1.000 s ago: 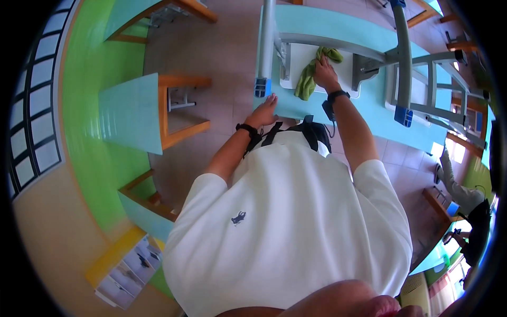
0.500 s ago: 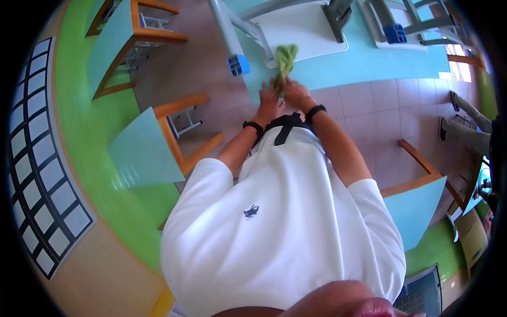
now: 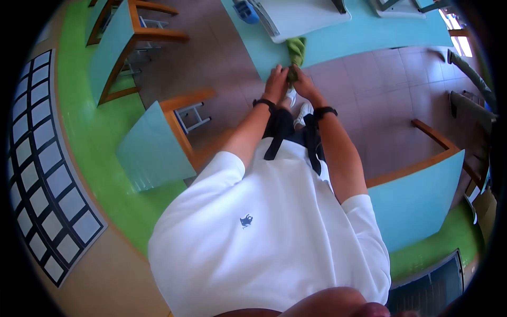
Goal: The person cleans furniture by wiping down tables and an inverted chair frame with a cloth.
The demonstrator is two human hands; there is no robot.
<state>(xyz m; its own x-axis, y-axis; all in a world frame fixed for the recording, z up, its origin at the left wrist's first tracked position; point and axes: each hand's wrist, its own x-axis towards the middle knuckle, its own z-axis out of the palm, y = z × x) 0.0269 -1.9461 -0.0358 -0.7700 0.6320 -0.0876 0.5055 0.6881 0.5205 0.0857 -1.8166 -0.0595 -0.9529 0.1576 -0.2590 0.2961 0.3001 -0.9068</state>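
- Left grip (image 3: 277, 84) and right grip (image 3: 304, 85): both closed on the bunched green fabric cloth (image 3: 297, 53).
- Cloth: at the near edge of the pale-blue flat worktop (image 3: 364, 45).
- Just beyond: a flat white panel (image 3: 309, 20) on the worktop.

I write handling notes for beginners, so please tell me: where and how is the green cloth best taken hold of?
Probably by its near end, from the person's side, one hand on either flank: the green cloth is gathered into a narrow bundle pointing away, and the left hand and right hand hold it there. Whether its far end touches the table is unclear.
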